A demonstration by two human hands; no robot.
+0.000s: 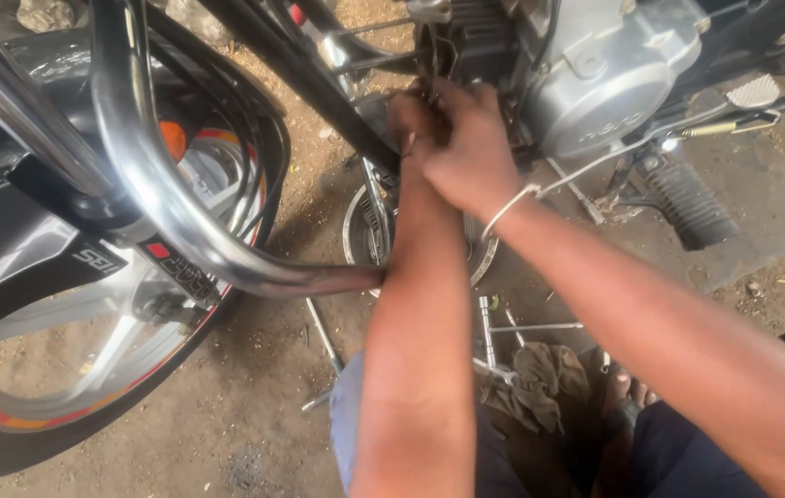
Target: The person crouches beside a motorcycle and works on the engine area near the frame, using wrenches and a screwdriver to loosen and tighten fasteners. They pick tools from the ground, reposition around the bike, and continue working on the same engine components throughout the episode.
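Both my hands reach up to the front of a motorcycle engine [595,83], a silver casing at the upper right. My left hand [411,120] is pressed against the dark parts beside the frame tube, fingers curled. My right hand [466,148], with a thin metal bangle on its wrist, lies over the left one, fingers closed at the same spot. What the fingers hold is hidden between them and the engine.
A chrome crash guard [162,203] curves across the left, in front of the front wheel [70,369]. A round metal pan [360,231] sits on the dirt under my arms. Long metal tools [489,332] and a dirty rag [540,378] lie near my foot. A footpeg [687,203] sticks out right.
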